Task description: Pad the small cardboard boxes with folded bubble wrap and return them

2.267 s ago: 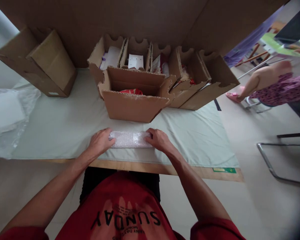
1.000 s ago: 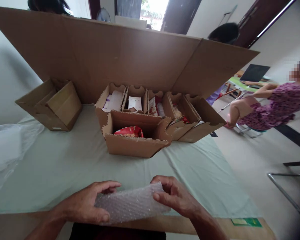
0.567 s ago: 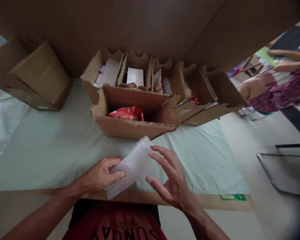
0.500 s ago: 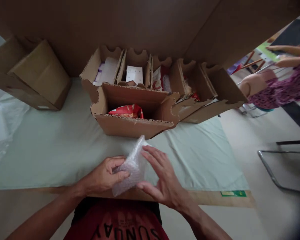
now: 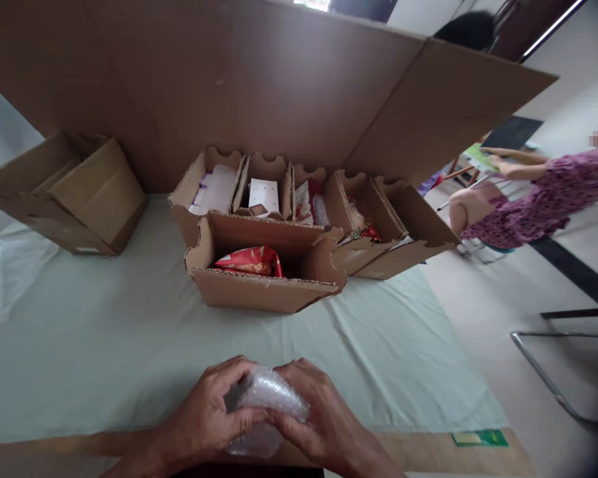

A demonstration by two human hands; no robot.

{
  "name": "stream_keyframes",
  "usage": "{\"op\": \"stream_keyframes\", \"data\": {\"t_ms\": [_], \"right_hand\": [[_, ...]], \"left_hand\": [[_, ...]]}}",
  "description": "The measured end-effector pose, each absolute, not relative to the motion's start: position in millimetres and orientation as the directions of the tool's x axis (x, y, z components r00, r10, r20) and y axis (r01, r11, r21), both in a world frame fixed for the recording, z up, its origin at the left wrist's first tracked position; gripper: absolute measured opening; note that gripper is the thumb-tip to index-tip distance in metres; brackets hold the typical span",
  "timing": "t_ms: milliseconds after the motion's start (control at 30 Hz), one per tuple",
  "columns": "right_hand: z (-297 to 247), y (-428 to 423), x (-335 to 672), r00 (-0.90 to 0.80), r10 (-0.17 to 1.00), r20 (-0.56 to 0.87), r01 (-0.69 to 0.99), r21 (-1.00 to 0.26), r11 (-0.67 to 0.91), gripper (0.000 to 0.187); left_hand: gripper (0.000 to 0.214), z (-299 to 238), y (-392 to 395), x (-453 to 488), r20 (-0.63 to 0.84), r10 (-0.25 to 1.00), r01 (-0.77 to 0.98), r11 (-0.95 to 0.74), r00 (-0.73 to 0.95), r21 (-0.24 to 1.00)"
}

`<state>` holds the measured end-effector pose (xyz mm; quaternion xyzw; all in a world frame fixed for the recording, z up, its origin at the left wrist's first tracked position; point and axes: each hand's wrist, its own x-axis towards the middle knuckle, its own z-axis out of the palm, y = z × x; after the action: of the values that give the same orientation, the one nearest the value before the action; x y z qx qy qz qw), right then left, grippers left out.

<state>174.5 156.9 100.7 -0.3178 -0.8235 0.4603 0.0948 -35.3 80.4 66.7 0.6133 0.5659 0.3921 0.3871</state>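
Note:
A folded wad of clear bubble wrap sits between both my hands just above the near edge of the table. My left hand curls round its left side with the thumb pressed on it. My right hand closes over its right side, fingers wrapped against the wrap. What the wrap contains is hidden. A low open cardboard tray holding a red packet stands straight ahead on the pale green cloth.
Behind the tray, several cardboard compartments hold white cards and packets, backed by a tall cardboard sheet. An open box lies far left, clear plastic at the left edge. A seated person and a metal chair frame are right.
The bubble wrap lay flat under both hands, was lifted as a sheet, then folded by the left hand. Now both hands close around it as a compact wad near the table edge.

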Motion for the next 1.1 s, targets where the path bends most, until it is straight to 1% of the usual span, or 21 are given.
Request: {"op": "stream_keyframes", "data": {"t_ms": [67, 100, 167, 200, 233, 267, 333, 367, 400, 433, 467, 533, 600, 667, 767, 833, 867, 900, 967, 1033, 1100], "right_hand": [[116, 170, 175, -0.806, 0.581, -0.116, 0.464, -0.733, 0.497, 0.037], [125, 176, 175, -0.82, 0.556, -0.134, 0.478, -0.694, 0.538, 0.036], [148, 190, 174, -0.85, 0.49, -0.194, 0.489, -0.638, 0.595, 0.027], [160, 197, 175, -0.865, 0.46, -0.202, 0.475, -0.625, 0.62, 0.02], [173, 206, 176, -0.879, 0.448, -0.166, 0.446, -0.62, 0.646, 0.017], [185, 215, 178, -0.879, 0.471, -0.072, 0.412, -0.611, 0.676, 0.016], [204, 235, 181, -0.771, 0.595, 0.226, 0.418, -0.526, 0.741, 0.019], [210, 247, 181, -0.676, 0.638, 0.369, 0.47, -0.451, 0.759, 0.022], [213, 258, 179, -0.601, 0.644, 0.473, 0.532, -0.366, 0.764, 0.024], [214, 269, 175, -0.576, 0.62, 0.533, 0.579, -0.268, 0.77, 0.023], [213, 280, 169, -0.608, 0.581, 0.54, 0.6, -0.166, 0.782, 0.018], [208, 297, 154, -0.741, 0.497, 0.452, 0.568, 0.027, 0.823, 0.005], [208, 306, 138, -0.82, 0.449, 0.354, 0.526, 0.161, 0.835, 0.008], [216, 310, 127, -0.829, 0.436, 0.35, 0.524, 0.215, 0.824, 0.008], [234, 309, 123, -0.796, 0.361, 0.486, 0.521, 0.245, 0.818, 0.01], [240, 310, 126, -0.808, 0.283, 0.517, 0.481, 0.304, 0.822, 0.016], [240, 311, 127, -0.843, 0.244, 0.479, 0.438, 0.35, 0.828, 0.019], [239, 312, 128, -0.891, 0.214, 0.4, 0.378, 0.394, 0.838, 0.021], [232, 316, 124, -0.966, 0.198, 0.168, 0.254, 0.441, 0.861, 0.021], [226, 319, 113, -0.956, 0.284, -0.078, 0.224, 0.434, 0.873, 0.017], [221, 320, 96, -0.865, 0.422, -0.272, 0.29, 0.415, 0.862, 0.015]], "left_hand": [[0.028, 70, 89, -32, 0.139, 0.99, 0.403, -0.135, 0.019, 0.905], [0.032, 73, 94, -30, 0.197, 0.98, 0.413, -0.18, 0.003, 0.893], [0.037, 80, 100, -29, 0.322, 0.947, 0.425, -0.291, -0.001, 0.857], [0.039, 84, 103, -29, 0.375, 0.927, 0.431, -0.338, -0.001, 0.837], [0.041, 87, 104, -31, 0.422, 0.907, 0.438, -0.374, -0.012, 0.817], [0.043, 89, 105, -34, 0.458, 0.888, 0.449, -0.397, -0.032, 0.801], [0.04, 89, 105, -41, 0.483, 0.873, 0.478, -0.395, -0.07, 0.784], [0.034, 86, 104, -46, 0.48, 0.874, 0.496, -0.382, -0.081, 0.78], [0.027, 83, 103, -50, 0.476, 0.875, 0.514, -0.369, -0.088, 0.774], [0.019, 78, 102, -53, 0.47, 0.878, 0.53, -0.357, -0.09, 0.769], [0.013, 73, 101, -55, 0.456, 0.886, 0.541, -0.342, -0.087, 0.768], [0.006, 63, 97, -55, 0.435, 0.897, 0.545, -0.326, -0.081, 0.772], [0.007, 54, 94, -51, 0.429, 0.901, 0.534, -0.33, -0.069, 0.778], [0.009, 46, 91, -45, 0.456, 0.887, 0.514, -0.36, -0.07, 0.779], [0.012, 40, 87, -39, 0.495, 0.866, 0.509, -0.395, -0.07, 0.765], [0.013, 38, 86, -38, 0.496, 0.866, 0.519, -0.398, -0.06, 0.757], [0.013, 37, 86, -39, 0.491, 0.87, 0.521, -0.395, -0.054, 0.757], [0.014, 37, 85, -40, 0.491, 0.869, 0.52, -0.396, -0.053, 0.757], [0.014, 36, 85, -42, 0.49, 0.87, 0.514, -0.397, -0.053, 0.76], [0.014, 35, 84, -42, 0.484, 0.873, 0.509, -0.392, -0.056, 0.766], [0.014, 31, 82, -39, 0.48, 0.875, 0.503, -0.388, -0.062, 0.773]]}}
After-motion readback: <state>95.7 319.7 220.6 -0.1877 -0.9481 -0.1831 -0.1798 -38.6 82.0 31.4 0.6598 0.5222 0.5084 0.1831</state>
